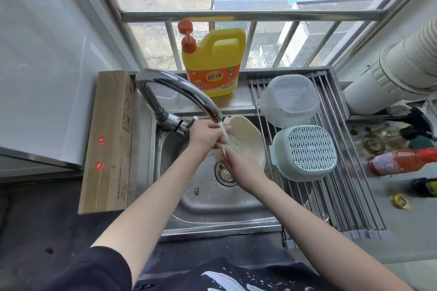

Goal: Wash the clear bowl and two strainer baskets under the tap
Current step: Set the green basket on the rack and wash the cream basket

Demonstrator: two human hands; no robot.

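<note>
Both forearms reach out over the sink (212,210), meeting under the running tap (179,92). The right hand (241,167) grips the near edge of the cream strainer (246,139), tilting it on its side so the stream runs through the holes; the left hand (205,134) presses against its left side — probably rubbing or steadying it, though the water blurs the fingers. Just beyond on the drying rack (331,186), the green strainer (307,152) and clear bowl (290,99) sit upside down to drain — apparently already washed. A yellow detergent jug (212,63) stands behind the tap.
</note>
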